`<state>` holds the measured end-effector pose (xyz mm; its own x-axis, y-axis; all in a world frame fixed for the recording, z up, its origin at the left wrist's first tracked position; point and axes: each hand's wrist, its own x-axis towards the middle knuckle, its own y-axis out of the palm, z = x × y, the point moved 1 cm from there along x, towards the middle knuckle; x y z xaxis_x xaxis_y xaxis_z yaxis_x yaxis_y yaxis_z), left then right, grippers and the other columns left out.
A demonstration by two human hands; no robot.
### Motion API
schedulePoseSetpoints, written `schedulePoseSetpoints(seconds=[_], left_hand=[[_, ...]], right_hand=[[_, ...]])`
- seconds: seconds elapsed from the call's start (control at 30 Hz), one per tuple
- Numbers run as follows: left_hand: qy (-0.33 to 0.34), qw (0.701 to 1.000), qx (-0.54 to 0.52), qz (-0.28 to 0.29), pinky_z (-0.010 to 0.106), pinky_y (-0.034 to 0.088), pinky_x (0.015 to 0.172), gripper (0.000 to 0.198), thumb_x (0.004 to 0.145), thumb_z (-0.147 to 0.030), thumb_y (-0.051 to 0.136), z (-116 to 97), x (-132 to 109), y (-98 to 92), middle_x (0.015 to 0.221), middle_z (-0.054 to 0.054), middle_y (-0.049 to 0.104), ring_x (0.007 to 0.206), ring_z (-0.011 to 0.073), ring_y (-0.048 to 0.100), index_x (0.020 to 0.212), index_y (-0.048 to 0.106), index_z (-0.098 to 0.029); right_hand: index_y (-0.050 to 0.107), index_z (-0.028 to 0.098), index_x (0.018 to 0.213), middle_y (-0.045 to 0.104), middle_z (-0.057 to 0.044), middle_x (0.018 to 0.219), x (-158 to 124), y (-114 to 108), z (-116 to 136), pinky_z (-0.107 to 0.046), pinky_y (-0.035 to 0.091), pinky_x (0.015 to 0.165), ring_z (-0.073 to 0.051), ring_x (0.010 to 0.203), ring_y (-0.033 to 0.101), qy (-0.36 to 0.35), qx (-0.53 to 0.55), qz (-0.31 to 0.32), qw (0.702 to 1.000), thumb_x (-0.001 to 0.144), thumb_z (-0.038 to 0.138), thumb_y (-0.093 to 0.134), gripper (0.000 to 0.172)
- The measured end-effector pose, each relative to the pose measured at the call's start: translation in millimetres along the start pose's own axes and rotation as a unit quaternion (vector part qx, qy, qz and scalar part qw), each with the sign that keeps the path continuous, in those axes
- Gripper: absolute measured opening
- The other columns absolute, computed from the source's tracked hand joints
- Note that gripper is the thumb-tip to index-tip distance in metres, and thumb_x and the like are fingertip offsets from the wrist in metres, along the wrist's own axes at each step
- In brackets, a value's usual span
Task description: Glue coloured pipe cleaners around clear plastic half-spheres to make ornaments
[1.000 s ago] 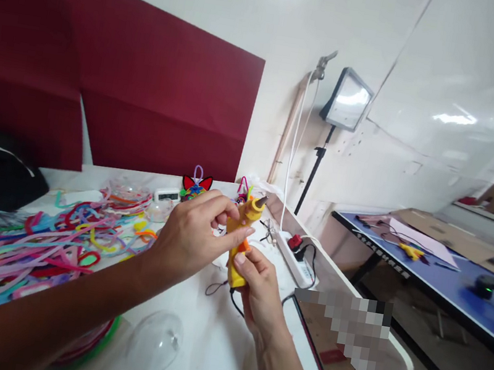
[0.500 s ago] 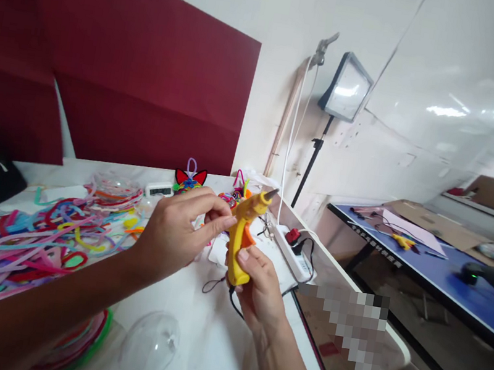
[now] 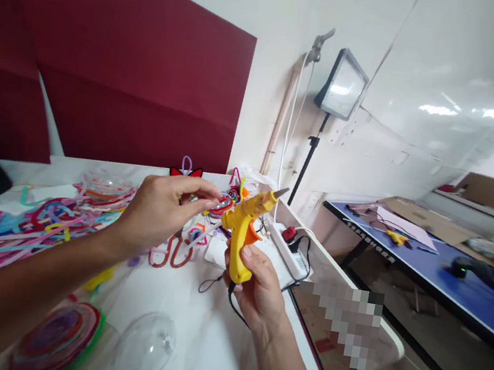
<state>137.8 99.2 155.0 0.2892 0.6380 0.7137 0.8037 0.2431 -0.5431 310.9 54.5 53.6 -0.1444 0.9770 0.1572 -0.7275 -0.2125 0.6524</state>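
My right hand [image 3: 255,277] grips a yellow hot glue gun [image 3: 246,232] by its handle, and its metal nozzle points up and to the right. A pale glue stick [image 3: 202,235] sticks out of the gun's back end. Just left of the gun, my left hand [image 3: 169,204] hovers with thumb and forefinger tips close together in a pinch; anything between them is too small to make out. Below the hands, a clear plastic dome [image 3: 144,347] lies on the white table [image 3: 203,341]. A brownish bent pipe cleaner [image 3: 182,256] rests under my left hand.
Colourful pipe cleaners [image 3: 28,232] spread across the left side, with a coiled bundle [image 3: 58,339] in front. On the right lie a power strip [image 3: 290,251] with plugs and a dark-edged tablet [image 3: 320,340]. Behind stands a lamp [image 3: 344,88]; a blue table [image 3: 422,263] is farther right.
My left hand has moved left, away from the gun's back end. The gun has tilted, its nozzle leaning farther right, and the glue stick now shows behind it.
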Motion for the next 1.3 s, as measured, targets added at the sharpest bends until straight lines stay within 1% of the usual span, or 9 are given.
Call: schedulePoseSetpoints(seconds=[0.2,0.37,0.5,0.6,0.7,0.83,0.93,1.07,1.3], left_hand=[[-0.075,0.992,-0.083,0.057,0.025,0.052,0.071,0.015,0.078,-0.031,0.069,23,15,17.8,0.083,0.002,0.076,0.077,0.0175,0.070,0.086,0.072,-0.018],[-0.124,0.985,-0.061,0.107,0.027,0.050,0.067,0.020,0.077,-0.033,0.064,33,7,34.2,0.076,0.003,0.076,0.073,0.0197,0.070,0.084,0.074,-0.018],[-0.133,0.973,-0.113,0.149,0.024,0.045,0.057,0.023,0.080,-0.039,0.061,21,4,40.1,0.066,0.001,0.071,0.064,0.0169,0.066,0.078,0.070,-0.018],[-0.133,0.963,-0.178,0.154,0.022,0.045,0.055,0.027,0.083,-0.042,0.059,3,9,38.5,0.067,0.001,0.069,0.061,0.0146,0.062,0.076,0.067,-0.017],[-0.115,0.958,-0.214,0.154,0.023,0.049,0.058,0.022,0.082,-0.037,0.062,-18,14,34.9,0.072,0.002,0.070,0.063,0.0140,0.062,0.077,0.068,-0.017],[-0.091,0.953,-0.224,0.184,0.022,0.048,0.055,0.013,0.080,-0.031,0.065,-38,15,34.2,0.074,0.001,0.069,0.064,0.0137,0.062,0.080,0.070,-0.018],[-0.072,0.953,-0.216,0.198,0.020,0.045,0.052,0.012,0.081,-0.030,0.066,-44,13,35.8,0.071,-0.001,0.067,0.061,0.0123,0.059,0.079,0.071,-0.020],[-0.093,0.944,-0.226,0.222,0.020,0.041,0.048,0.011,0.080,-0.030,0.067,-46,11,37.0,0.067,-0.001,0.066,0.058,0.0114,0.057,0.079,0.073,-0.020],[-0.105,0.934,-0.240,0.245,0.021,0.047,0.055,0.011,0.080,-0.030,0.067,-49,5,33.8,0.071,0.000,0.071,0.065,0.0140,0.062,0.078,0.074,-0.022]], right_hand=[[0.069,0.013,0.080,0.059,-0.001,0.066,-10,-2,18,-0.014,0.028,0.039,-0.004,0.047,0.041,-0.065,-0.044,-0.045,0.996,0.072,0.036,0.080,0.027],[0.071,0.013,0.083,0.058,0.000,0.068,-29,-5,40,-0.013,0.029,0.040,-0.004,0.049,0.038,-0.112,-0.062,-0.120,0.984,0.073,0.034,0.080,0.024],[0.074,0.012,0.089,0.061,-0.002,0.068,-43,-11,48,-0.014,0.030,0.039,-0.004,0.047,0.040,-0.083,-0.036,-0.104,0.990,0.069,0.037,0.081,0.033],[0.075,0.011,0.088,0.061,-0.003,0.066,-51,-16,42,-0.016,0.037,0.042,-0.005,0.047,0.045,-0.039,-0.015,-0.073,0.996,0.067,0.040,0.082,0.037],[0.076,0.010,0.086,0.059,-0.003,0.062,-58,-19,32,-0.017,0.040,0.044,-0.007,0.048,0.047,-0.003,0.004,-0.039,0.999,0.065,0.041,0.084,0.038],[0.076,0.009,0.087,0.059,-0.004,0.061,-67,-19,21,-0.017,0.036,0.043,-0.007,0.047,0.046,0.036,0.025,0.002,0.999,0.063,0.042,0.085,0.041],[0.076,0.009,0.085,0.060,-0.005,0.063,-72,-19,17,-0.018,0.036,0.043,-0.008,0.049,0.047,0.051,0.028,0.014,0.998,0.061,0.042,0.086,0.041],[0.076,0.009,0.086,0.061,-0.005,0.064,-75,-22,14,-0.018,0.037,0.042,-0.008,0.049,0.048,0.049,0.028,0.019,0.998,0.062,0.041,0.085,0.041],[0.077,0.009,0.087,0.061,-0.004,0.063,-78,-25,9,-0.016,0.035,0.041,-0.007,0.046,0.048,0.076,0.034,0.027,0.996,0.062,0.041,0.085,0.041]])
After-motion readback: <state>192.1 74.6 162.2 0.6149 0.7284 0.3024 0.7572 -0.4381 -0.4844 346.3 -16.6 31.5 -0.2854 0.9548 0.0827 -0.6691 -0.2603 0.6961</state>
